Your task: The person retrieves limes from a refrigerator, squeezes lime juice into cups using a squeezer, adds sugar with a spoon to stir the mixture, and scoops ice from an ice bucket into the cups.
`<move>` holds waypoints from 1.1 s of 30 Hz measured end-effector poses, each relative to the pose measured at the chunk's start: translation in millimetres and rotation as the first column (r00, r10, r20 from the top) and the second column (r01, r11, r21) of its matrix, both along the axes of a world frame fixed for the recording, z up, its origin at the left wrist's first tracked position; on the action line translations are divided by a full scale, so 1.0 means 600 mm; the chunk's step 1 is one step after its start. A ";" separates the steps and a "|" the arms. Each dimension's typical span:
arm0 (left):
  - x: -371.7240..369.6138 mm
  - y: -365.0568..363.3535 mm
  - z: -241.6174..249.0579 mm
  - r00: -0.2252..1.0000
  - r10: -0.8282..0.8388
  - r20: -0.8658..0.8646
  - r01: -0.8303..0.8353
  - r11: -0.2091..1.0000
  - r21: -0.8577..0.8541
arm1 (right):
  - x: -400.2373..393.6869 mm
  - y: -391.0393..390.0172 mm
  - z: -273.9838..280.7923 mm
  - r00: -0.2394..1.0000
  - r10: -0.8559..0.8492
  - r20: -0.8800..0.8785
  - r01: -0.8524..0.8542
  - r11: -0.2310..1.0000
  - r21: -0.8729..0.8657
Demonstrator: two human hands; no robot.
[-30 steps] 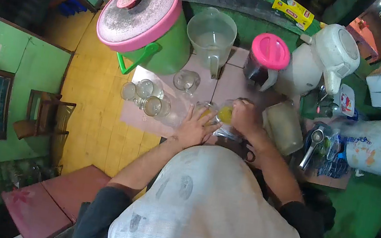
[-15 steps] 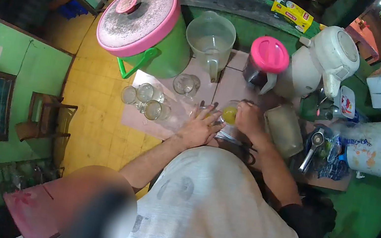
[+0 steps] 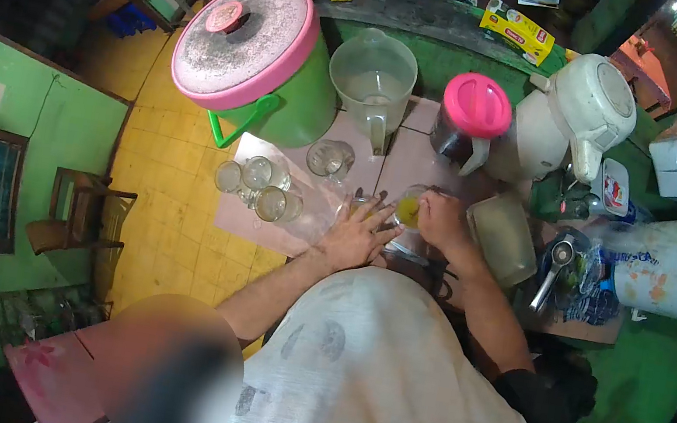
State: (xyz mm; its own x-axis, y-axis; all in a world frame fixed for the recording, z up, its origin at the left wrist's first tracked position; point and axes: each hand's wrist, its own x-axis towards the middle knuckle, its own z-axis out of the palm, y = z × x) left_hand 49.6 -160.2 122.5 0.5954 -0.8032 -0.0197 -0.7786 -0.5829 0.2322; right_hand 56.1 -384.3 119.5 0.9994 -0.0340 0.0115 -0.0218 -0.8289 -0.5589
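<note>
My left hand point(image 3: 358, 237) has its fingers spread over the top of a glass point(image 3: 354, 207) near the table's front edge. Just right of it, my right hand point(image 3: 441, 221) is closed at the rim of a second glass point(image 3: 407, 210) with yellow-green liquid inside; what its fingers pinch is too small to make out. Several clear glasses stand to the left, among them one point(image 3: 272, 204) nearest my left forearm. Another glass point(image 3: 327, 158) sits behind my left hand. A translucent plastic container point(image 3: 503, 238) is right of my right hand.
A green bucket with a pink rim point(image 3: 307, 100), a clear pitcher point(image 3: 371, 75), a pink-lidded pitcher point(image 3: 473, 113) and a white thermos point(image 3: 596, 97) line the back. At the right are a metal squeezer point(image 3: 552, 276) and a white tub with blue lid point(image 3: 657, 266).
My right hand has shifted slightly at the glass with the yellow-green liquid. My left hand stays spread over its glass. The view has tilted a little.
</note>
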 end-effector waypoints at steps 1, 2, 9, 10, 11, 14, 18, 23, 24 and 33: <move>-0.002 -0.002 0.000 1.000 0.005 0.000 -0.005 1.000 0.012 | 0.001 0.003 -0.015 0.991 -0.033 0.132 0.016 0.991 0.132; -0.003 -0.003 -0.001 1.000 0.004 0.001 -0.004 1.000 0.008 | 0.002 0.000 -0.028 0.963 -0.081 0.259 0.011 0.966 0.260; -0.001 -0.006 0.002 1.000 -0.014 -0.014 0.014 1.000 0.027 | -0.004 -0.001 -0.004 0.962 -0.015 0.272 -0.049 0.973 0.227; 0.001 -0.006 0.003 1.000 -0.009 -0.014 0.009 1.000 0.024 | -0.004 -0.005 0.007 0.980 -0.038 0.196 0.016 0.994 0.112; 0.002 -0.006 0.003 1.000 -0.011 -0.010 0.011 1.000 0.018 | -0.002 -0.006 0.015 0.990 -0.072 0.123 0.073 0.997 -0.008; 0.004 -0.001 -0.005 0.999 -0.035 -0.028 0.035 0.999 0.014 | -0.004 -0.002 -0.020 0.977 0.051 0.205 -0.082 0.986 0.146; 0.007 -0.010 0.014 0.998 -0.059 -0.018 0.058 0.997 -0.060 | -0.012 -0.009 -0.031 0.987 -0.010 0.159 0.028 0.993 -0.113; 0.004 -0.010 0.001 0.998 -0.051 -0.042 0.049 0.998 -0.034 | -0.018 0.000 -0.014 0.998 0.068 0.005 -0.068 0.996 -0.053; 0.003 -0.010 -0.006 0.999 -0.050 0.009 0.050 0.999 -0.008 | -0.025 -0.002 -0.003 0.996 -0.063 0.062 0.060 0.997 0.041; 0.008 -0.013 0.005 0.996 -0.084 -0.033 0.084 0.996 0.021 | -0.015 0.010 -0.009 0.997 -0.038 -0.062 0.044 0.995 0.095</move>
